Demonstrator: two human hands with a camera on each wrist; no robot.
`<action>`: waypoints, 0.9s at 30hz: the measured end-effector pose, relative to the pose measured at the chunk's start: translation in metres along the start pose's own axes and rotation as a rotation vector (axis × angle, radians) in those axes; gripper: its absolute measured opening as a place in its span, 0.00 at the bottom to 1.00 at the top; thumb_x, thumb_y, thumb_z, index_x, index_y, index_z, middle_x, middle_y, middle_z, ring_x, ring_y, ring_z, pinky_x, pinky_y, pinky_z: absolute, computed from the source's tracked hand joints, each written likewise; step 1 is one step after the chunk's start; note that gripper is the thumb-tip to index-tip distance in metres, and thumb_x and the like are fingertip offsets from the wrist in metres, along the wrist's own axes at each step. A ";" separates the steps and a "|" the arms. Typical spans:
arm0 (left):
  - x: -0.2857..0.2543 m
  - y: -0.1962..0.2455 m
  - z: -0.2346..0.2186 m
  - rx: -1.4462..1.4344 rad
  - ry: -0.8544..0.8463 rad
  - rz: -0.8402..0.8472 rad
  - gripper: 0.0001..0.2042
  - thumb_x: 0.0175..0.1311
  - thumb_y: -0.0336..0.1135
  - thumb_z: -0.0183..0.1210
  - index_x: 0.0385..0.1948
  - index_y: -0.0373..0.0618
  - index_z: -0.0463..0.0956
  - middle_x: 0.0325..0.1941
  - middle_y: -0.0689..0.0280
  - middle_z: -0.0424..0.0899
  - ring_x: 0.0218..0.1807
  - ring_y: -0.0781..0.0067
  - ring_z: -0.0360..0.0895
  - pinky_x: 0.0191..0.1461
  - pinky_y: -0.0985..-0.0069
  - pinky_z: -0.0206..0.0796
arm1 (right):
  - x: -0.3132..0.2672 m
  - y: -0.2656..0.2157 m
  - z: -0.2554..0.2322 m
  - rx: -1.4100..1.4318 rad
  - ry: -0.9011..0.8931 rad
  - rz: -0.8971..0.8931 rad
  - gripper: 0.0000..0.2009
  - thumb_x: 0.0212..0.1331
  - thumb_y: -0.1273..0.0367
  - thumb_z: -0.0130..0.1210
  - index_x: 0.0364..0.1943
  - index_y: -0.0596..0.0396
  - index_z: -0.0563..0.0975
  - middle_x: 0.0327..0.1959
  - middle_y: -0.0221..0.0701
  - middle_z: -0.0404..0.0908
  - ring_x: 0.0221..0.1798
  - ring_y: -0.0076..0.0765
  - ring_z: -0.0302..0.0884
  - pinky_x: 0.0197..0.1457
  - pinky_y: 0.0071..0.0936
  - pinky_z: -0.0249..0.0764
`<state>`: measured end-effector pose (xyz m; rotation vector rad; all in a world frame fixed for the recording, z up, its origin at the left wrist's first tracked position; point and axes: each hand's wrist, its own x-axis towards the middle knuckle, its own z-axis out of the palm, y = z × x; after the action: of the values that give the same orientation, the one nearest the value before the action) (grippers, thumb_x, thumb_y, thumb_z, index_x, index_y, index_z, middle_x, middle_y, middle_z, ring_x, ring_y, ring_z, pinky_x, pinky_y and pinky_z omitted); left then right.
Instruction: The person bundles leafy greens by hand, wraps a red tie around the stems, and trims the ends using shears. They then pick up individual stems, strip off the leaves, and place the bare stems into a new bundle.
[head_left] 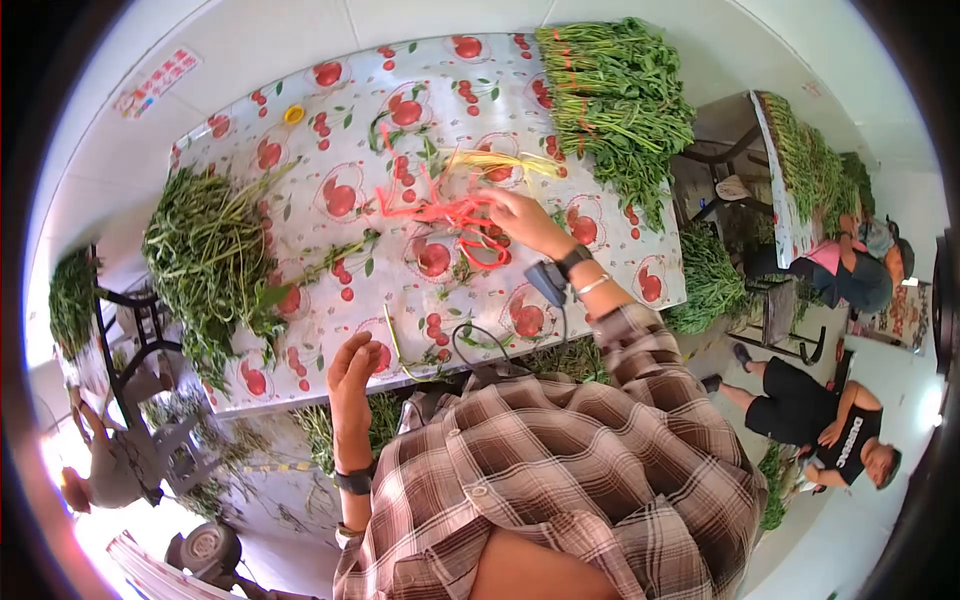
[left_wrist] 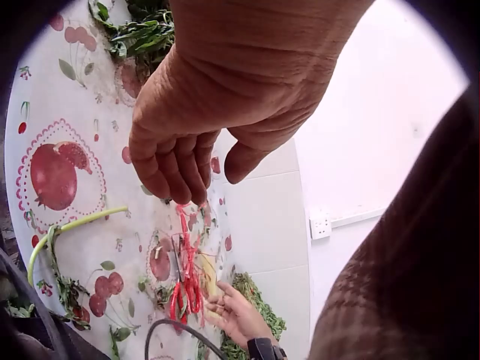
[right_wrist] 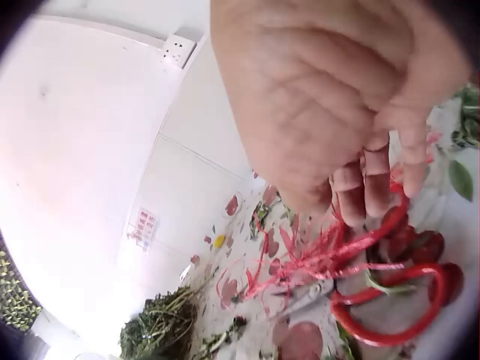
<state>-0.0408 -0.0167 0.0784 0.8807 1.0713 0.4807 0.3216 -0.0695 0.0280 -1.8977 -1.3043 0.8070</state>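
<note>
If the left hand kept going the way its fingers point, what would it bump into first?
Probably the cherry-printed plastic tablecloth: the left hand hangs at the table's near edge, fingers relaxed, aimed across bare cloth. Farther on lies the tangle of red plastic strings, though depth is unclear.

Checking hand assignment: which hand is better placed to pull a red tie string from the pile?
Right, most likely. The right hand is already on the red tie strings, fingers curled into them beside the red-handled scissors. The left hand hangs relaxed at the near table edge, holding nothing.
</note>
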 end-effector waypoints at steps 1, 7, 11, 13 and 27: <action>0.000 -0.001 -0.001 -0.010 0.012 -0.005 0.16 0.64 0.33 0.52 0.50 0.35 0.70 0.42 0.62 0.79 0.45 0.75 0.76 0.53 0.79 0.68 | -0.011 -0.007 -0.003 0.028 -0.131 0.094 0.19 0.56 0.68 0.50 0.54 0.48 0.71 0.29 0.34 0.77 0.29 0.32 0.73 0.36 0.28 0.69; 0.005 -0.002 0.001 0.003 -0.040 -0.027 0.15 0.64 0.33 0.51 0.49 0.35 0.71 0.41 0.63 0.79 0.43 0.76 0.76 0.50 0.80 0.68 | -0.036 -0.001 0.036 -0.193 -0.560 0.105 0.20 0.55 0.67 0.46 0.54 0.47 0.72 0.30 0.37 0.78 0.29 0.37 0.75 0.35 0.31 0.70; 0.000 0.002 -0.001 -0.038 -0.017 -0.005 0.16 0.63 0.33 0.52 0.49 0.35 0.71 0.41 0.62 0.80 0.41 0.77 0.76 0.49 0.80 0.67 | -0.019 0.034 0.041 -0.220 -0.257 -0.099 0.19 0.51 0.66 0.47 0.50 0.43 0.75 0.30 0.38 0.80 0.33 0.45 0.77 0.37 0.37 0.72; -0.001 -0.003 -0.007 -0.035 -0.015 0.001 0.16 0.63 0.33 0.52 0.49 0.34 0.71 0.41 0.62 0.80 0.41 0.77 0.76 0.49 0.79 0.68 | -0.008 0.043 0.033 -0.238 -0.192 -0.141 0.19 0.50 0.65 0.49 0.49 0.43 0.76 0.30 0.35 0.80 0.34 0.44 0.78 0.38 0.36 0.73; 0.001 -0.006 -0.003 -0.065 0.017 -0.018 0.15 0.64 0.32 0.52 0.49 0.34 0.71 0.40 0.63 0.80 0.41 0.76 0.76 0.50 0.78 0.67 | 0.036 0.029 -0.006 -0.448 0.475 -0.071 0.30 0.42 0.62 0.64 0.53 0.52 0.67 0.45 0.42 0.68 0.49 0.50 0.69 0.49 0.38 0.70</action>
<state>-0.0438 -0.0183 0.0720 0.8100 1.0727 0.5066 0.3527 -0.0446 0.0041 -2.1903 -1.3019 0.0034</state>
